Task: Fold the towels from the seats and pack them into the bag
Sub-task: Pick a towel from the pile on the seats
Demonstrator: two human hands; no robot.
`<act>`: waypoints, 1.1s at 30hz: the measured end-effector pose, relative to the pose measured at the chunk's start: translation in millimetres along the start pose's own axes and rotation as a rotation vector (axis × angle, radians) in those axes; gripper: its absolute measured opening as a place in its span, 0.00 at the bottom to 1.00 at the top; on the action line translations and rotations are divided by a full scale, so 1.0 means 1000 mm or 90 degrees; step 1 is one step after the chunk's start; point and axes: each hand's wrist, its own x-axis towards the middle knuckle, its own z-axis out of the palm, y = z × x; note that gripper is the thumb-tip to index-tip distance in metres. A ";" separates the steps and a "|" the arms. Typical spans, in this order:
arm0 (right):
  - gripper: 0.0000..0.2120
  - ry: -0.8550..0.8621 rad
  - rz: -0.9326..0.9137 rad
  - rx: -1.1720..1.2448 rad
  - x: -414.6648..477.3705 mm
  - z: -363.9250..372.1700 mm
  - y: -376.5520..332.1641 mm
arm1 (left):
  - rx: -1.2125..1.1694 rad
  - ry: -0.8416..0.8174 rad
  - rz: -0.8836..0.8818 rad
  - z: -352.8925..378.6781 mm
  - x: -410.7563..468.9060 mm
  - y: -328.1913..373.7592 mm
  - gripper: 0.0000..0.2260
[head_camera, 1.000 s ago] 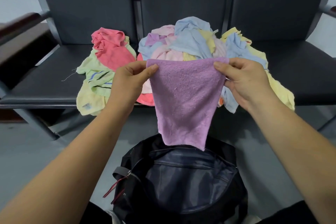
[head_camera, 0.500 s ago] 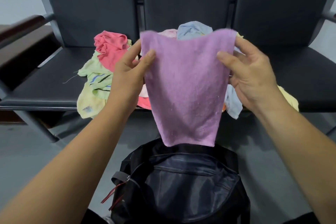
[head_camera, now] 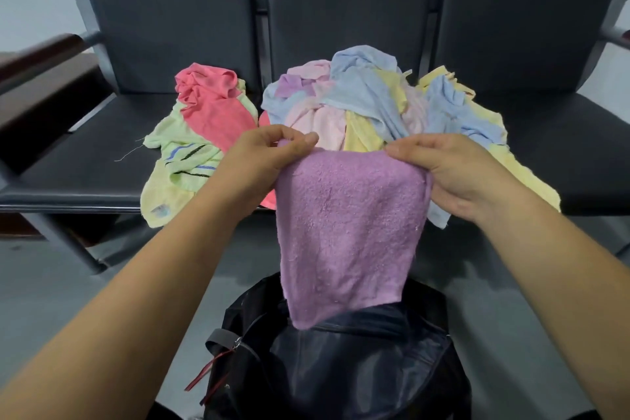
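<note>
A purple towel [head_camera: 347, 228] hangs in front of me, above the open black bag [head_camera: 341, 368] on the floor. My left hand [head_camera: 262, 160] pinches its upper left corner and my right hand [head_camera: 456, 174] pinches its upper right corner. Its lower tip reaches the bag's opening. Behind the towel, a heap of pink, blue and yellow towels [head_camera: 361, 102] lies on the middle seat. A red towel [head_camera: 211, 102] lies over a pale green striped towel [head_camera: 184, 160] on the left seat.
Three dark padded seats [head_camera: 88, 174] stand in a row with metal frames. A dark wooden armrest [head_camera: 37, 54] juts in at the left. Grey floor [head_camera: 51, 290] surrounds the bag, which has a red strap [head_camera: 204, 375] on its left side.
Both hands raised the purple towel high in front of the pile, then lowered it again. Now the hands are closer together and the top edge sags between them.
</note>
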 end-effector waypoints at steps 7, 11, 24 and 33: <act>0.15 0.007 -0.143 -0.498 -0.011 0.001 -0.007 | 0.436 -0.066 0.208 0.002 -0.005 0.007 0.16; 0.03 0.047 -0.246 -0.429 -0.010 -0.001 -0.007 | 0.413 -0.004 0.227 0.004 -0.003 0.009 0.06; 0.18 -0.029 -0.003 0.060 -0.004 -0.006 -0.012 | -0.129 0.020 0.004 0.003 0.000 0.015 0.03; 0.07 -0.029 -0.165 -0.368 -0.019 -0.006 -0.015 | 0.462 -0.081 0.203 -0.008 -0.015 0.016 0.07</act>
